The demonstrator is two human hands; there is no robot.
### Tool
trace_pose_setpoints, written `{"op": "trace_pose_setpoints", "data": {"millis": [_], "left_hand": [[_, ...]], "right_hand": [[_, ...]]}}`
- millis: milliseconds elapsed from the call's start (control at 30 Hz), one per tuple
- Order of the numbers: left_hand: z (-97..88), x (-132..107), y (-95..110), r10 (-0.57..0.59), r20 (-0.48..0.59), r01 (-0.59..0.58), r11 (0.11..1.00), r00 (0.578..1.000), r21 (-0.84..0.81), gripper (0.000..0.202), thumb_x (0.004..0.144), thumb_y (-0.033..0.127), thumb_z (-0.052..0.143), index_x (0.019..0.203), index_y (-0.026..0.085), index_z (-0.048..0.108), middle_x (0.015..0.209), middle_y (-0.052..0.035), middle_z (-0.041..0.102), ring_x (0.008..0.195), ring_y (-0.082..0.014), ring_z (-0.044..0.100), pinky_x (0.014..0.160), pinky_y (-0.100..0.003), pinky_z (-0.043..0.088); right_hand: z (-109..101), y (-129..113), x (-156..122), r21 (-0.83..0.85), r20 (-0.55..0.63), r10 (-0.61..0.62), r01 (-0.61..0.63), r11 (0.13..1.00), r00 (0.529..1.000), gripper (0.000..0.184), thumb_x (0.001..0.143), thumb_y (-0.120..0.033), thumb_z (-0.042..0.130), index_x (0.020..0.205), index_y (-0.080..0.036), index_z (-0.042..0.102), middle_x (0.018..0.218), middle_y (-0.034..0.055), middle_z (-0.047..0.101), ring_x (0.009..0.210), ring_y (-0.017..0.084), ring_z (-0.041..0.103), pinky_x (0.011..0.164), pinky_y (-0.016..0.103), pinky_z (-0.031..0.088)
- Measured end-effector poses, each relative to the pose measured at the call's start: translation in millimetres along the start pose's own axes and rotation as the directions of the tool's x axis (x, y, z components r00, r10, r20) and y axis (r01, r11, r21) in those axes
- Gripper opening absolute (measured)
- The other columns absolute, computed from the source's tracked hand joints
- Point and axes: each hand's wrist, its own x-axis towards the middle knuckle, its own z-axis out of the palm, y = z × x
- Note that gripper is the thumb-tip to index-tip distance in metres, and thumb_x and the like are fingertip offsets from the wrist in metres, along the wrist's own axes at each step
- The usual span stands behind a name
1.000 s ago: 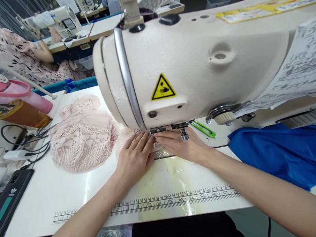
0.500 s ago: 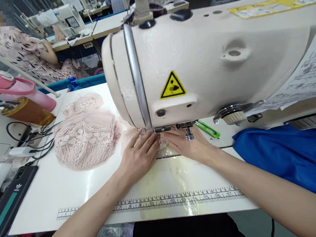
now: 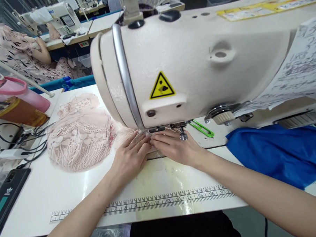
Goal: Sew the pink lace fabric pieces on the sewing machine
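Observation:
A cream sewing machine (image 3: 197, 61) fills the upper middle of the view. Under its head, my left hand (image 3: 128, 158) and my right hand (image 3: 175, 147) lie flat, fingertips nearly meeting, pressing a piece of pale pink lace (image 3: 126, 134) down on the white table (image 3: 53, 193) beside the presser foot (image 3: 183, 134). The needle area is hidden by the machine head. A heap of the same pink lace pieces (image 3: 79, 139) lies to the left of my left hand.
Green thread snips (image 3: 201, 128) lie behind my right hand. Blue cloth (image 3: 277, 153) lies at the right. A printed ruler (image 3: 151, 201) runs along the table front. At left are a pink bottle (image 3: 15, 91), cables, a phone (image 3: 7, 198). Another person sits at back left.
The view shifted slightly back and forth. Both hands stay pressed on the lace under the machine head, with the fingers edging a little closer together.

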Motion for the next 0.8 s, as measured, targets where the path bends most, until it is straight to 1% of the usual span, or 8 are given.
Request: {"op": "trace_pose_setpoints", "data": {"millis": [100,200,367,567,800], "left_hand": [[1.4,-0.7,-0.9,-0.015,0.008,0.015,1.0,1.0,0.002,0.015,0.093,0.01,0.049,0.094,0.012,0.064,0.116,-0.0109,0.073,0.113,-0.0234,0.067,0.103,-0.043,0.054],[2.8,-0.7,-0.9,-0.027,0.018,0.027,1.0,0.999,0.002,0.015,0.093,0.01,0.049,0.096,0.011,0.064,0.118,-0.0119,0.072,0.114,-0.0241,0.067,0.103,-0.044,0.054],[3.2,-0.5,0.3,-0.047,0.036,0.047,0.999,0.998,0.002,0.018,0.092,0.011,0.046,0.098,0.012,0.063,0.121,-0.0135,0.07,0.114,-0.0248,0.067,0.104,-0.045,0.054],[2.7,-1.6,0.2,-0.062,0.068,0.063,0.998,0.996,-0.006,0.021,0.09,0.012,0.045,0.102,0.012,0.062,0.126,-0.0144,0.068,0.118,-0.0256,0.065,0.105,-0.047,0.052],[2.5,-1.1,2.1,-0.09,0.09,0.093,0.996,0.992,-0.019,0.021,0.086,0.011,0.046,0.1,0.012,0.062,0.127,-0.0168,0.067,0.119,-0.0266,0.064,0.109,-0.048,0.048]], "right_hand": [[4.9,-0.5,0.8,-0.024,-0.052,-0.098,0.097,0.995,0.994,0.025,0.095,-0.009,0.047,0.097,-0.021,0.068,0.09,0.0006,0.071,0.094,0.015,0.06,0.078,0.031,0.042],[5.5,-0.9,1.3,-0.065,-0.072,-0.154,0.149,0.987,0.986,0.025,0.093,-0.004,0.048,0.092,-0.019,0.068,0.085,-0.002,0.071,0.092,0.013,0.06,0.081,0.031,0.043],[2.9,-0.4,1.7,-0.056,-0.064,-0.162,0.159,0.986,0.985,0.027,0.094,-0.004,0.047,0.09,-0.02,0.068,0.087,-0.0021,0.071,0.093,0.013,0.06,0.082,0.029,0.045],[3.4,0.0,2.5,-0.012,-0.089,-0.177,0.177,0.984,0.98,0.022,0.093,-0.005,0.05,0.089,-0.017,0.068,0.09,-0.0012,0.073,0.094,0.013,0.063,0.086,0.031,0.047],[1.4,0.7,3.2,0.015,-0.084,-0.165,0.166,0.986,0.983,0.021,0.095,-0.008,0.05,0.089,-0.018,0.068,0.086,-0.0009,0.073,0.095,0.014,0.064,0.082,0.029,0.047]]}}
